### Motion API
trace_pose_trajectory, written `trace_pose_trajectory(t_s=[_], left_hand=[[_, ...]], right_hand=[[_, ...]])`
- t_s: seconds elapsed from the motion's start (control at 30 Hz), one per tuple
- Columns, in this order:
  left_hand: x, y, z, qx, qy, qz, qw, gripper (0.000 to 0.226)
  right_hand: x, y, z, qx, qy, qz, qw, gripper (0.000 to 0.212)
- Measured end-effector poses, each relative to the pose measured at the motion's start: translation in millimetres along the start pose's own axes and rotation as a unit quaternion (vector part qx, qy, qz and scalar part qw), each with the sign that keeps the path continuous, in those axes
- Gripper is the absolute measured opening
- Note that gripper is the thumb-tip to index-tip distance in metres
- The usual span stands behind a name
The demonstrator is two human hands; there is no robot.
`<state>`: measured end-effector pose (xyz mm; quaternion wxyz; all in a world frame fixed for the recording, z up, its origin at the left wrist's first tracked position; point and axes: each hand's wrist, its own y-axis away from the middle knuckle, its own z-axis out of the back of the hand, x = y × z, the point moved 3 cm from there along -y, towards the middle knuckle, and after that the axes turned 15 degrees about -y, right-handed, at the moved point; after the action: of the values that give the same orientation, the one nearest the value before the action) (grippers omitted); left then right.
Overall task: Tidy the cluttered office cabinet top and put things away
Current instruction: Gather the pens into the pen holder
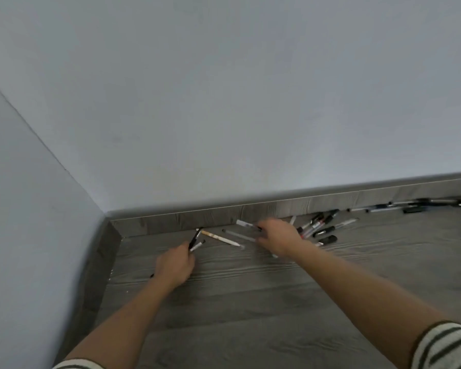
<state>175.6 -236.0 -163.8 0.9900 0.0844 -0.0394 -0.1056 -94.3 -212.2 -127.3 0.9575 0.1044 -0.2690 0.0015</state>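
Along the back edge of the cabinet top [250,288], our left hand [175,265] is gripping a pen bundle [196,242] as a store. Our right hand [278,237] is reaching over the loose pens [317,230], probably to add more; blur is hiding its grip.

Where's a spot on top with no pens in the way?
The near cabinet top, between the forearms, is bare, and so is the right stretch in front of the pen pile. It is crowded along the back ledge, where the left hand holds pens and the right hand reaches.
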Motion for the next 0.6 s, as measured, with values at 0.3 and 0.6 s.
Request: trace_pose_trajectory(t_s=[0.3, 0.6], left_hand=[[7, 10, 19, -0.025, 0.128, -0.026, 0.991, 0.016], [-28, -17, 31, -0.054, 0.038, -0.113, 0.991, 0.01]], right_hand=[[0, -18, -20, 0.028, 0.012, -0.048, 0.998, 0.027], [-31, 18, 40, -0.055, -0.109, -0.079, 0.989, 0.03]])
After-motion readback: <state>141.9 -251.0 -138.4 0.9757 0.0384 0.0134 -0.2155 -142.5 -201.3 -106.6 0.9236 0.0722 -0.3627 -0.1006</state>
